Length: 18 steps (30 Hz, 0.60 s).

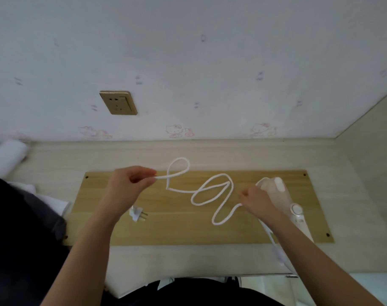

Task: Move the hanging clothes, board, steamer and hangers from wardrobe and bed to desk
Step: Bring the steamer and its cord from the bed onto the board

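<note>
The person's dark clothing [188,292] fills the bottom edge of the view, and two bare forearms reach out from it over the desk [188,259]. A wooden board [177,228] lies flat on the desk, and both hands work above it. The left hand [127,184] pinches the white cord [210,195] between thumb and fingertips, with the other fingers curled in. From that pinch the cord runs right in loose loops across the board to the right hand [257,200], whose fingers are curled around it. The steamer [283,199] lies on the right part of the board, just beyond and beside the right hand, touching or nearly touching the knuckles. The plug [137,214] rests on the board under the left wrist. A dark garment [22,217] lies at the left edge of the desk. A brass-coloured wall socket [118,103] sits on the wallpapered wall [210,62] behind the desk.
</note>
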### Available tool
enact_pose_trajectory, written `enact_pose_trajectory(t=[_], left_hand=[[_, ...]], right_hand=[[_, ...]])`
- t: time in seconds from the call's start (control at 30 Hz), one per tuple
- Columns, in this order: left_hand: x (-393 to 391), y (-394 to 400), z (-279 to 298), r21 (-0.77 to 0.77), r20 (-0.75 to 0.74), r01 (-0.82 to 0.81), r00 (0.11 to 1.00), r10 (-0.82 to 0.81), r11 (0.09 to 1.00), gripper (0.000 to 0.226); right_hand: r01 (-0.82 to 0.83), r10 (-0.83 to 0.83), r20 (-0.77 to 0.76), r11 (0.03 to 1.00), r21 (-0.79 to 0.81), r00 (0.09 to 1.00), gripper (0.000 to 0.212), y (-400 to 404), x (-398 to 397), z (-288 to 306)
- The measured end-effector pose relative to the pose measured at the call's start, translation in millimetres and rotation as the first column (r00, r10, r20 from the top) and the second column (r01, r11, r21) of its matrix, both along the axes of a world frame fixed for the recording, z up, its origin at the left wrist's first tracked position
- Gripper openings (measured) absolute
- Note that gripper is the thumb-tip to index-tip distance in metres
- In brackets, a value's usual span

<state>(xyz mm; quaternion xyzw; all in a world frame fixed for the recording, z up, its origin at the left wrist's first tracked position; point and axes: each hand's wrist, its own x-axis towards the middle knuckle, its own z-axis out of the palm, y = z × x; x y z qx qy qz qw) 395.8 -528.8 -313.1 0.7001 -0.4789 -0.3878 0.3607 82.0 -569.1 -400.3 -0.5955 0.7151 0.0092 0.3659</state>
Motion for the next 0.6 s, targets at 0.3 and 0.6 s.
enact_pose_trajectory(t=[0.3,0.6], left_hand=[[24,-18,9,0.080,-0.713,-0.266,0.658,0.241,0.961,0.013],[34,-21,-6,0.288,-0.925,-0.351,0.138,0.354,0.891,0.012]], right_hand=[[-0.108,0.185,0.340,0.966,-0.234,0.922,0.027,9,114,48],[-0.131,-0.190,0.799,0.940,0.317,0.570,0.033,26,180,35]])
